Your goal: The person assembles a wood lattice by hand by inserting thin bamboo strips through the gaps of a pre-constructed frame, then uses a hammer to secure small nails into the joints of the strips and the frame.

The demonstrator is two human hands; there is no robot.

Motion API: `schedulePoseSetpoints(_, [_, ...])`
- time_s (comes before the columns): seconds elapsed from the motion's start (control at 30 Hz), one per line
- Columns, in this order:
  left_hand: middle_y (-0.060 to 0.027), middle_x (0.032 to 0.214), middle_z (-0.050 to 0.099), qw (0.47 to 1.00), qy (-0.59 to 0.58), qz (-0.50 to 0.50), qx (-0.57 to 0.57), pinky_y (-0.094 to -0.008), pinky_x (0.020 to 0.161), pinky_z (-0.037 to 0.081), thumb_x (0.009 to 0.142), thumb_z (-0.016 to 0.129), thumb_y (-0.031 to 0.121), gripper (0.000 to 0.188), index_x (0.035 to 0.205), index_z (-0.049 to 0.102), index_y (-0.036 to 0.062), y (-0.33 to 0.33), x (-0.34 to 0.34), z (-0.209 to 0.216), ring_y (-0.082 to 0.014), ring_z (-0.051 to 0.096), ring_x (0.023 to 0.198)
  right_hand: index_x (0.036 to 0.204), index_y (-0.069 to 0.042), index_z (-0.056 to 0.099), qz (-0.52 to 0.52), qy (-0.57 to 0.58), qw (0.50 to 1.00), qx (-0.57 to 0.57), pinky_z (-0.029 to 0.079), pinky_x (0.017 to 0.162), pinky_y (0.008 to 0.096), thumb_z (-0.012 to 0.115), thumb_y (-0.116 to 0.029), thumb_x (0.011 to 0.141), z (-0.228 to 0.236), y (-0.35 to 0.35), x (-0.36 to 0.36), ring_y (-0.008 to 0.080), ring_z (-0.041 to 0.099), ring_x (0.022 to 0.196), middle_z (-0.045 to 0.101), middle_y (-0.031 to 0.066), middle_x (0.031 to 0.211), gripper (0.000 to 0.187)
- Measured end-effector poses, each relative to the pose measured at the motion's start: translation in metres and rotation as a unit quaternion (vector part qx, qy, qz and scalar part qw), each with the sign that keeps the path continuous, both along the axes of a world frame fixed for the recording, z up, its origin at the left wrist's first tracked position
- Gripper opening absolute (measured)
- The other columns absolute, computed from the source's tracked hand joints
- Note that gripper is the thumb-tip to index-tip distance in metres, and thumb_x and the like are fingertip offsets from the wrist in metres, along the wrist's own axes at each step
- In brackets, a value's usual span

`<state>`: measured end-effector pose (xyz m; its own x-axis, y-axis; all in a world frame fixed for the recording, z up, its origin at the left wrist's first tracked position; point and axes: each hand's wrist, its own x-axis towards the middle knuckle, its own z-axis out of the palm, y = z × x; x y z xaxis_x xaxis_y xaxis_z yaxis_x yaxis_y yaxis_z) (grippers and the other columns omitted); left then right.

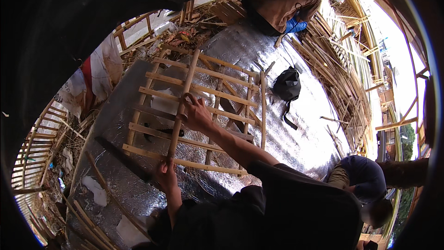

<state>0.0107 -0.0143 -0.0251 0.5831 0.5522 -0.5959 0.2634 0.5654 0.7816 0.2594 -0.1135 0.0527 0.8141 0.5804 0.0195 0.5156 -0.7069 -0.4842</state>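
A bamboo lattice frame (pixel 217 90) of several crossed slats lies flat on a silver foil mat (pixel 296 125). A long bamboo pole (pixel 187 81) lies lengthwise over the slats. My right hand (pixel 196 113) grips this pole near its middle, reaching in from a dark sleeve at the lower right. My left hand (pixel 166 176) holds the pole's near end at the frame's closest slat.
A dark, long blade-like tool (pixel 121 155) lies on the mat left of the frame. A black bag (pixel 286 85) sits beyond it. One person in brown with a blue glove (pixel 296 25) crouches at the top, another in blue (pixel 363 176) at the lower right. Bamboo piles (pixel 344 74) line the right.
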Motion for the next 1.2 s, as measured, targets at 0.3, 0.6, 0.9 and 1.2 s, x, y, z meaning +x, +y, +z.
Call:
schedulePoseSetpoints(0.3, [-0.0067, 0.090, 0.071, 0.999, 0.043, -0.026, 0.013, -0.0264, 0.062, 0.045, 0.101, 0.068, 0.023, 0.027, 0.108, 0.070, -0.0027, 0.004, -0.004, 0.024, -0.0123, 0.061, 0.071, 0.152, -0.011, 0.041, -0.028, 0.031, 0.999, 0.017, 0.048, 0.102, 0.0606, 0.072, -0.038, 0.089, -0.012, 0.002, -0.012, 0.0525, 0.041, 0.127, 0.031, 0.0169, 0.160, 0.074])
schedulePoseSetpoints(0.6, [-0.0058, 0.075, 0.067, 0.986, 0.094, -0.046, 0.128, -0.0284, 0.058, 0.044, 0.101, 0.068, 0.026, 0.027, 0.102, 0.072, -0.0014, -0.005, 0.000, 0.012, -0.0121, 0.059, 0.065, 0.151, -0.015, 0.043, -0.049, -0.003, 0.999, 0.021, 0.050, 0.098, 0.0602, 0.073, -0.035, 0.090, -0.016, -0.005, -0.014, 0.0494, 0.046, 0.120, 0.034, 0.0152, 0.160, 0.071])
schedulePoseSetpoints(0.9, [-0.0083, 0.106, 0.068, 0.995, 0.059, -0.063, -0.052, -0.0275, 0.069, 0.048, 0.101, 0.068, 0.033, 0.043, 0.127, 0.061, 0.0001, 0.003, -0.010, 0.017, -0.0146, 0.065, 0.087, 0.153, -0.016, 0.041, -0.054, 0.014, 0.998, -0.002, 0.048, 0.102, 0.0607, 0.074, -0.040, 0.089, -0.016, 0.000, -0.015, 0.0509, 0.045, 0.124, 0.035, 0.0182, 0.158, 0.076])
schedulePoseSetpoints(1.2, [-0.0148, 0.131, 0.065, 0.992, -0.018, -0.109, -0.055, -0.0338, 0.089, 0.049, 0.105, 0.059, 0.036, 0.055, 0.144, 0.049, -0.0008, 0.025, -0.099, 0.124, -0.0234, 0.065, 0.115, 0.143, -0.019, 0.053, -0.085, 0.038, 0.995, -0.031, 0.043, 0.102, 0.0550, 0.078, -0.032, 0.081, 0.009, 0.005, -0.005, 0.0450, 0.047, 0.123, 0.046, 0.0219, 0.133, 0.068])
